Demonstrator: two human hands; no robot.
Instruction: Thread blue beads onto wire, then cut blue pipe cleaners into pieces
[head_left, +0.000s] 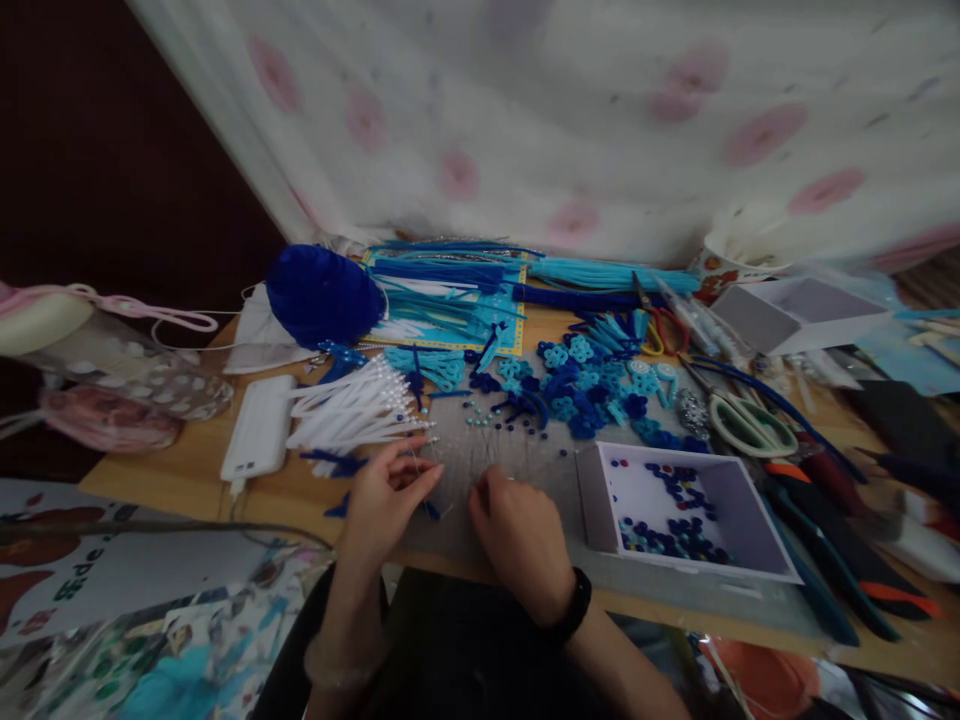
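Observation:
My left hand (pixel 386 500) rests on the grey mat (pixel 487 455) near the table's front edge, its fingers pinched on a thin pin or wire that I cannot make out clearly. My right hand (pixel 521 540), with a black band on the wrist, lies just to its right, fingers curled down onto the mat; what they hold is hidden. A bundle of white pearl-tipped sticks (pixel 352 410) lies just beyond my left hand. Several loose pearl-headed pins (pixel 487 420) are scattered on the mat ahead of both hands.
A white box of dark blue beads (pixel 679 505) stands right of my right hand. Blue knot ornaments (pixel 592 385), blue cords (pixel 465 290), a dark blue ball (pixel 322 295), scissors (pixel 750 425), pliers (pixel 832 560) and a white power bank (pixel 259 430) crowd the wooden table (pixel 187 460).

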